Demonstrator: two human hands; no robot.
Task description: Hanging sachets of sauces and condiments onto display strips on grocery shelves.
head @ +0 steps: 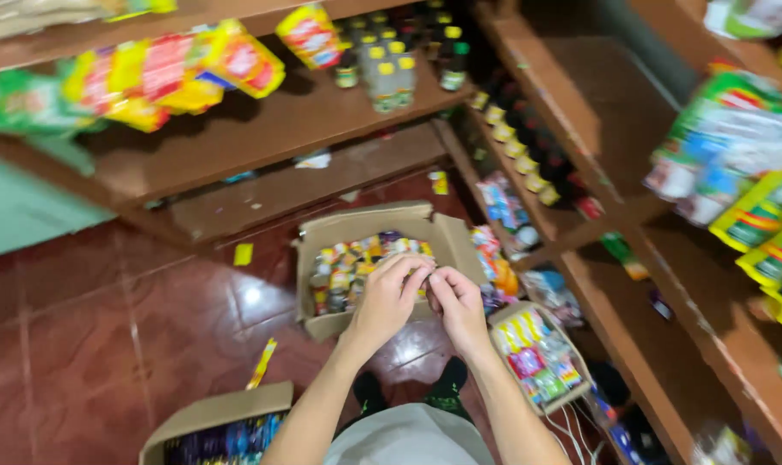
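Observation:
My left hand point(388, 297) and my right hand point(457, 301) are held together, fingertips touching, above an open cardboard box point(447, 241) on the floor. The box is packed with several small bottles with coloured labels and caps point(348, 271). Both hands' fingers are curled and pinch at something small between them; what it is I cannot make out. My forearms reach up from the bottom of the view.
Brown wooden shelves point(253, 142) run along the back and right, holding yellow and red snack packs point(176, 77), bottles point(386, 69) and green packets point(726, 129). A second open carton point(223, 418) sits bottom left, a small box of sachets point(537, 353) to the right. Red tile floor point(107, 327).

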